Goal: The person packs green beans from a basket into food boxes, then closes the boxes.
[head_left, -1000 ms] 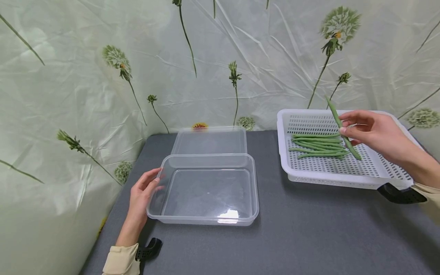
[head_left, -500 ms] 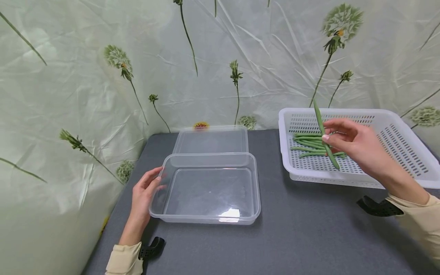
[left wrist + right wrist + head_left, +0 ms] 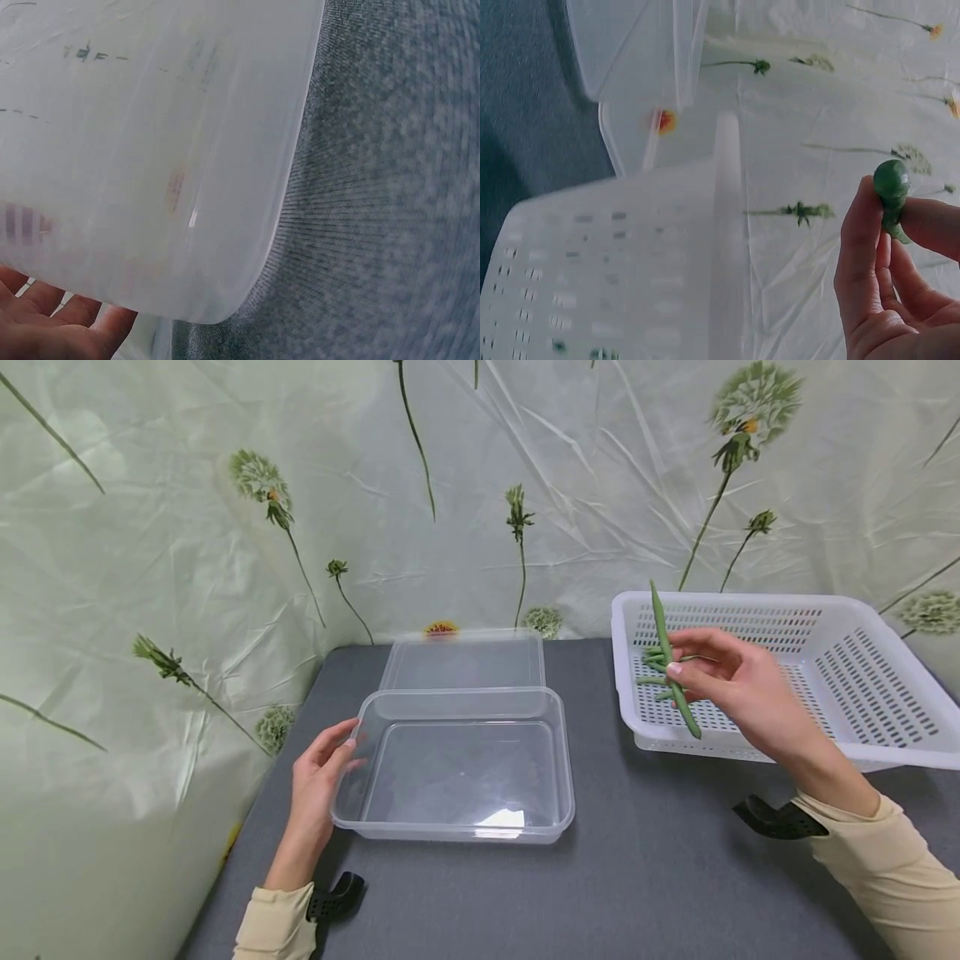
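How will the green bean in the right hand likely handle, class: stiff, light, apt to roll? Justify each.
The green bean is probably fairly stiff: pinched near mid-length, it looks nearly straight, neither end drooping. It seems light, being slim and held by one pinch of the right hand. Its rounded end suggests it might roll if pushed.

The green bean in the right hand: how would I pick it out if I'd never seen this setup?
On the dark table, the white perforated basket stands at right in the head view. Across its left part there, the right hand pinches one green bean. It alone is held up, steeply slanted; the other beans lie in the basket.
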`<action>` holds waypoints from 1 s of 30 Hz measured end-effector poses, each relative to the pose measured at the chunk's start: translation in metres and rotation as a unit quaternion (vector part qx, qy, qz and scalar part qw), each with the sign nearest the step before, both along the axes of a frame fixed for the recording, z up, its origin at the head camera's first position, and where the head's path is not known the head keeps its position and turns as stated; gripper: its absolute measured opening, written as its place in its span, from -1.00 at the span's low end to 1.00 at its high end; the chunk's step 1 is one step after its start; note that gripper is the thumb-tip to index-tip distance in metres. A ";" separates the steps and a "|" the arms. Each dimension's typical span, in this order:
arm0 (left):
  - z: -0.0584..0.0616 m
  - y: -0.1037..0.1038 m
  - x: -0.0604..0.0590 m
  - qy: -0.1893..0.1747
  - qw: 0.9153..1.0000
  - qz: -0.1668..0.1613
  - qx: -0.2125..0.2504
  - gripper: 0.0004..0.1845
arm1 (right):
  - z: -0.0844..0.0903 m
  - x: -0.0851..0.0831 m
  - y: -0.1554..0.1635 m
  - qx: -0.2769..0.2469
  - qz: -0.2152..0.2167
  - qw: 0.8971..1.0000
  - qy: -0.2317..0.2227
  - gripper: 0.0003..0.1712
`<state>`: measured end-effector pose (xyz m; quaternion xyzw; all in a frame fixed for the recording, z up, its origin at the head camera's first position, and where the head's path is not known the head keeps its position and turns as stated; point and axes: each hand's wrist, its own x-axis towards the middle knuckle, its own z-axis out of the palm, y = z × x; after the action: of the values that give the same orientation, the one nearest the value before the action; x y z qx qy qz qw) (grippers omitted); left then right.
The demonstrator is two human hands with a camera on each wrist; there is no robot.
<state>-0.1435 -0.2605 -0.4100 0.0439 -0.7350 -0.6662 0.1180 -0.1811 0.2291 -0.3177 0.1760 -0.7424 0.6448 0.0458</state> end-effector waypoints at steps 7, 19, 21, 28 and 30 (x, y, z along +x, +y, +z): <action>-0.001 0.001 -0.001 -0.007 1.000 0.007 -0.002 -0.63 | 0.000 -0.001 -0.022 0.023 0.030 0.999 0.014 -0.61; -0.005 0.000 -0.002 0.000 1.000 0.007 -0.006 -0.63 | -0.011 -0.001 -0.072 0.043 0.100 0.994 0.010 -0.64; -0.005 0.000 -0.002 0.002 1.000 0.006 -0.008 -0.63 | -0.014 0.000 -0.080 0.041 0.109 0.993 0.002 -0.63; -0.004 -0.001 -0.001 0.009 1.000 0.004 -0.008 -0.64 | -0.023 0.000 -0.109 0.039 0.131 0.990 -0.026 -0.61; -0.004 -0.002 -0.001 0.010 1.000 0.003 -0.008 -0.64 | -0.028 0.000 -0.117 0.052 0.130 0.990 -0.024 -0.61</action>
<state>-0.1449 -0.2622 -0.4143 0.0385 -0.7387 -0.6607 0.1277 -0.1814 0.1126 -0.3455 0.2577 -0.7468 0.6096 -0.0657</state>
